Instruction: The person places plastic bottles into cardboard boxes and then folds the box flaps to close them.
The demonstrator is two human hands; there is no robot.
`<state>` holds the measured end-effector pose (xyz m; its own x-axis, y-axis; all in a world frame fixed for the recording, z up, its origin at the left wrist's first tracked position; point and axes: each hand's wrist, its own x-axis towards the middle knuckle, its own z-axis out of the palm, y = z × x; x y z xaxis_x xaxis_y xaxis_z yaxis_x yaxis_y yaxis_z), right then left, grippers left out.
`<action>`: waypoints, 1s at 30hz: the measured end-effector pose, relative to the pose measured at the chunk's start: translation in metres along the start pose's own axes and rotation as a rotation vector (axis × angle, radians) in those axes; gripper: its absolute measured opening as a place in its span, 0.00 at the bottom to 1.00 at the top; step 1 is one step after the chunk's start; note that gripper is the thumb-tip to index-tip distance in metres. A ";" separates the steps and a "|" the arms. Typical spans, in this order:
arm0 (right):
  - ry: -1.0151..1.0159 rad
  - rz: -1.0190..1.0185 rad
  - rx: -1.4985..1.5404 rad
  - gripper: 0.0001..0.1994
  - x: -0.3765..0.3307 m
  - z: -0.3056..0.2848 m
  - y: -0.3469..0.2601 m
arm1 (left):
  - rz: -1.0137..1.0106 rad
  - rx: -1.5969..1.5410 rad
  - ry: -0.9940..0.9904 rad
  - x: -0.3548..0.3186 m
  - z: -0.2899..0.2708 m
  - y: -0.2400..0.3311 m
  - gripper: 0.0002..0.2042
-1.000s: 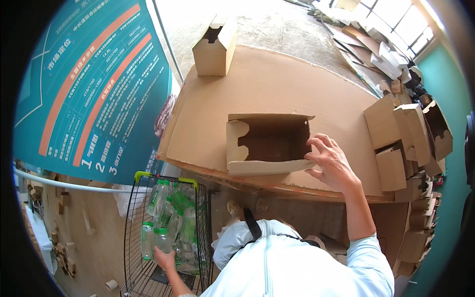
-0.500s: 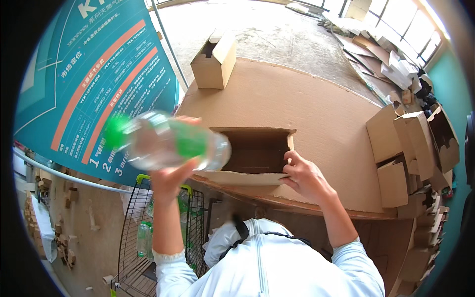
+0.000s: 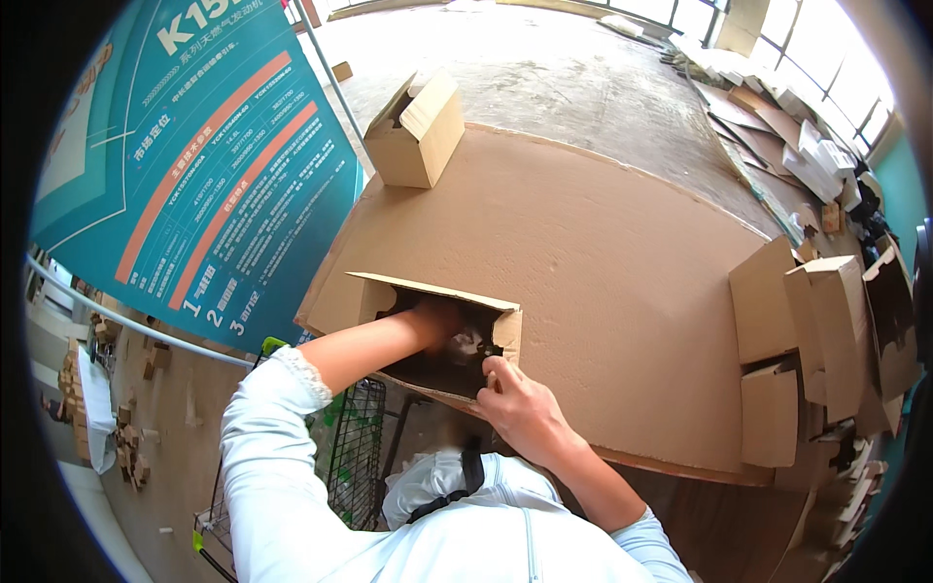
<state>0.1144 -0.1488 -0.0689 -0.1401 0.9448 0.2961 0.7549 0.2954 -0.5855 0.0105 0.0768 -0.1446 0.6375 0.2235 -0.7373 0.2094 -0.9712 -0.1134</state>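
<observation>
Open box (image 3: 442, 335) plain brown cardboard, dark inside; tabletop sheet (image 3: 603, 262) same brown; sleeve (image 3: 267, 437) white, lace cuff; banner (image 3: 194, 165) teal, orange stripes, white lettering; cart (image 3: 355, 457) black wire, green trim; floor (image 3: 554, 68) grey concrete.

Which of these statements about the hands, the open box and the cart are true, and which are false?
1. The left hand reaches inside the open box. True.
2. The right hand rests on the far box. False: it is at the near edge of the open box.
3. The wire cart stands on the table. False: it is below the table edge, beside the person.
4. Several cardboard boxes stand at the right edge of the table. True.
5. The left hand holds a bottle high in the air. False: it is down in the open box, and what it holds is unclear.
</observation>
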 end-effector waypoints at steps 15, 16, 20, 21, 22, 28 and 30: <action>0.082 0.111 0.084 0.09 0.019 -0.005 0.026 | -0.052 -0.582 0.575 -0.095 -0.051 -0.008 0.16; 0.068 0.091 0.066 0.09 0.022 -0.007 0.024 | -0.037 -0.686 0.849 -0.119 -0.035 -0.009 0.17; 0.095 0.161 0.079 0.11 0.024 -0.006 0.025 | -0.303 -1.164 1.296 -0.222 0.054 -0.022 0.17; 0.083 0.206 0.082 0.10 0.024 -0.006 0.023 | -0.453 -1.276 1.323 -0.242 0.097 -0.025 0.17; 0.075 0.206 0.086 0.10 0.027 -0.008 0.019 | -0.640 -1.404 1.338 -0.257 0.152 -0.027 0.17; -0.022 0.176 0.020 0.11 0.037 -0.012 0.015 | -1.649 -1.307 0.462 -0.283 0.512 0.042 0.18; -0.031 0.224 0.014 0.11 0.042 -0.013 0.012 | -1.708 -1.317 0.451 -0.265 0.554 0.076 0.17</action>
<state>0.1261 -0.1074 -0.0538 0.0101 0.9909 0.1342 0.7608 0.0795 -0.6441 -0.5527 -0.1019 -0.3269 -0.6103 0.7443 -0.2713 0.7092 0.6659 0.2316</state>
